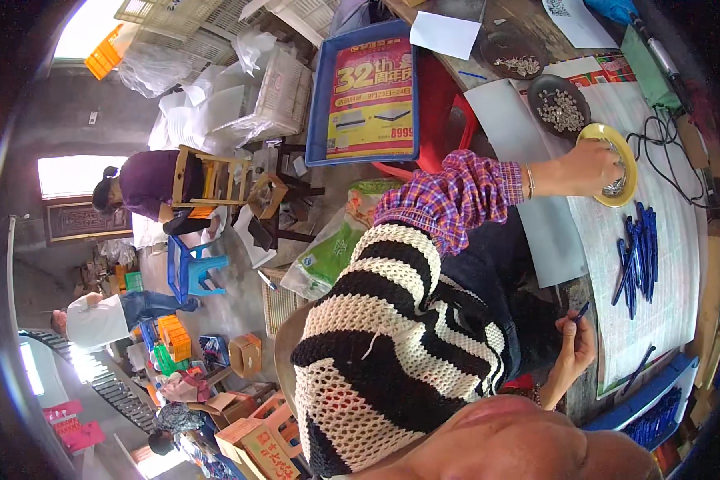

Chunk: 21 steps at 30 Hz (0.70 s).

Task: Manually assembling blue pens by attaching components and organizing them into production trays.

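My left hand [596,170] reaches into a yellow bowl [627,144] of small shiny metal parts. Its fingers are bent down and together, and the fingertips are hidden. My right hand [574,352], lower in the picture by the table's edge, pinches a blue pen [582,311] between thumb and fingers; only its end shows. Between the hands, a loose bundle of blue pens [637,260] lies on a pale sheet [672,280]. One dark pen [638,370] lies apart. Above the yellow bowl stands a dark dish [546,86] of small round metallic pieces.
Another dark dish [500,48] holds small parts. A black cable [680,144] curls past the bowl. A blue crate [680,376] with many pens stands at the table's lower end. A blue tray [318,88] and a red stool [440,104] are beside the table. Other people work behind.
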{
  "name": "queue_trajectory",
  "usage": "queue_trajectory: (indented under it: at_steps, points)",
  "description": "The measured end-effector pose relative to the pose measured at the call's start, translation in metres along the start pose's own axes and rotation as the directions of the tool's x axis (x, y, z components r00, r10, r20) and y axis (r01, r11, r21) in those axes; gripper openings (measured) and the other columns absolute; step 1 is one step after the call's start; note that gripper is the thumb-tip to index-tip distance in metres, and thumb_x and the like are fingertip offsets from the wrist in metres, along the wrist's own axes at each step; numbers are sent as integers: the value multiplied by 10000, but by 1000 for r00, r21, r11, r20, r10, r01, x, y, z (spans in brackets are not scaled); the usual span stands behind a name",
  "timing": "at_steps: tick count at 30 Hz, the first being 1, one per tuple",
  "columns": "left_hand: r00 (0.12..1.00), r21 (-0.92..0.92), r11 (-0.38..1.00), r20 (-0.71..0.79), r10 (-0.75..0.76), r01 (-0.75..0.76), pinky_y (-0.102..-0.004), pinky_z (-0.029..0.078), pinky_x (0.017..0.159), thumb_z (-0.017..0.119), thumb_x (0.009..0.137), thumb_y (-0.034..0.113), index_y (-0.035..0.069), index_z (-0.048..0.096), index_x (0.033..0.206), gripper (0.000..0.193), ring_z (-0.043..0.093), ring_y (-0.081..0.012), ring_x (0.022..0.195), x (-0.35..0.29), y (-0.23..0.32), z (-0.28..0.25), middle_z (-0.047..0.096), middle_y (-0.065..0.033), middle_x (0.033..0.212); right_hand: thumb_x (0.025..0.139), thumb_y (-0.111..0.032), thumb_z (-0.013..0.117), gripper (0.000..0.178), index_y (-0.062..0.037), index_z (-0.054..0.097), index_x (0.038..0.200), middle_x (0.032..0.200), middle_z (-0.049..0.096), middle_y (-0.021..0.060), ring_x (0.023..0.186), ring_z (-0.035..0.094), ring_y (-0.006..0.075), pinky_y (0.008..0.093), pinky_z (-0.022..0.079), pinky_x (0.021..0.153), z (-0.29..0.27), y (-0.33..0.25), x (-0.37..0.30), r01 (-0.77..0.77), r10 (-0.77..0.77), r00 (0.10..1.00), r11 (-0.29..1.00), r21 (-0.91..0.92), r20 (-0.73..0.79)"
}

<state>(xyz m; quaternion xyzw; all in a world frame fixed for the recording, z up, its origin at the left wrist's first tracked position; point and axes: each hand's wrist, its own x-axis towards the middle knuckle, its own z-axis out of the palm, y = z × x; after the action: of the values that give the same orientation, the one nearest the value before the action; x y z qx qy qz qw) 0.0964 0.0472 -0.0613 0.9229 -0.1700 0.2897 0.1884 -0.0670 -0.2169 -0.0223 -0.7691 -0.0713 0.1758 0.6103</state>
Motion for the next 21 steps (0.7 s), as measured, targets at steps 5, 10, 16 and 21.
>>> queue_trajectory:
  at_steps: [5, 10, 16, 21]
  points:
    - [999, 15, 999, -39, -36, 37, -383, 499, 713, 647, 633, 153, 95, 657, 881, 255, 599, -256, 809, -5, -1, -6, 623, -79, 864, 903, -129, 567, 215, 28, 603, 1044, 806, 609, 56, 748, 562, 119, 241, 463, 719, 1, -4, 1, -1, 2, 1000, 999, -41, 20]
    - [991, -135, 981, -2, -137, 136, -389, 494, 734, 629, 668, 134, 98, 677, 916, 255, 610, -248, 858, 0, 15, -20, 647, -89, 915, 896, -111, 562, 215, 39, 595, 1046, 798, 606, 67, 730, 550, 124, 244, 446, 694, 3, -3, 1, 22, -22, 1000, 999, 30, -21]
    - [985, -699, 694, 98, -144, 171, -290, 508, 638, 592, 701, 68, 70, 690, 868, 193, 639, -147, 664, 0, 44, -61, 658, -57, 722, 903, -116, 551, 210, 24, 578, 1057, 840, 585, 67, 717, 512, 129, 254, 425, 688, 2, -8, 3, -14, 10, 1000, 974, 225, 18]
    - [924, -910, 159, 379, -54, 383, -229, 469, 567, 614, 692, 18, 53, 686, 835, 163, 603, -87, 602, -20, 91, -73, 654, -25, 696, 914, -120, 530, 190, 15, 551, 1046, 962, 578, 90, 720, 520, 145, 261, 426, 664, 5, -5, 8, -58, 77, 997, 886, 460, -23]
